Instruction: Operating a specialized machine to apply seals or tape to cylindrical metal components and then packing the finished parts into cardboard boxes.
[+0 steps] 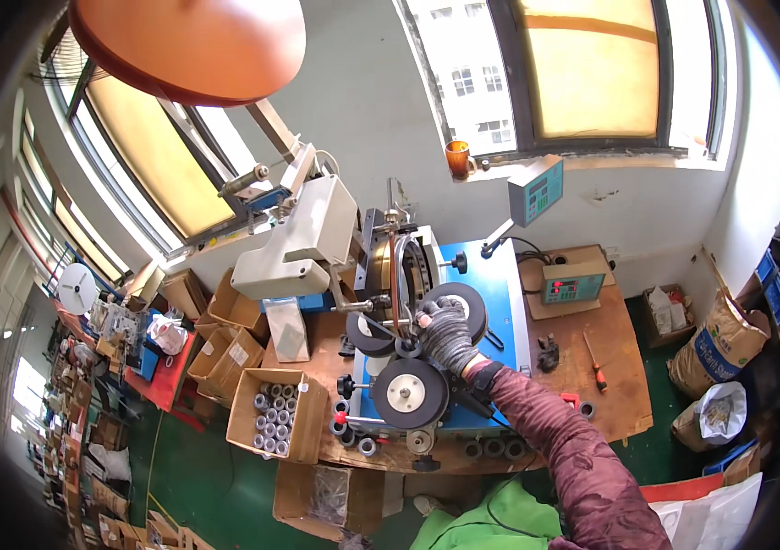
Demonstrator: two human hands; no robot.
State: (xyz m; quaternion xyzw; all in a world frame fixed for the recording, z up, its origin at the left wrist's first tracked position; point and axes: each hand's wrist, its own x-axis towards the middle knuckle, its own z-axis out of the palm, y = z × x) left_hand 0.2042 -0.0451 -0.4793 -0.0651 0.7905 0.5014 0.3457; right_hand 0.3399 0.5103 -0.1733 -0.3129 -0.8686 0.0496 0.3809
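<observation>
Down at the lower edge, toward seven o'clock, a grey scrap [354, 541] may be the left hand, cut off so far that I can't tell its fingers! A row of grey rings [494, 448] sits at five o'clock, right by the front edge of the brown table [624, 403], and a cardboard box [309, 423] of more rings sits at eight. Now the middle: the gloved right hand [445, 337], fingers curled, tips crowding in among the black wheels [406, 394]; whether they actually grip, I can't tell. The small grey ring [409, 348] is close by at nine o'clock, between those wheels. Looks like fitting or steadying it in the machine [372, 266], I'd judge, and the next move calls for fingertips kept off the rims. Room is tight from seven round to one, wheels all about; the wider way out is three o'clock, over tabletop toward the screwdriver [597, 362]. Farther, the control box [573, 288] guards two o'clock, and a big orange lampshade [193, 46] hangs beyond, toward eleven.
</observation>
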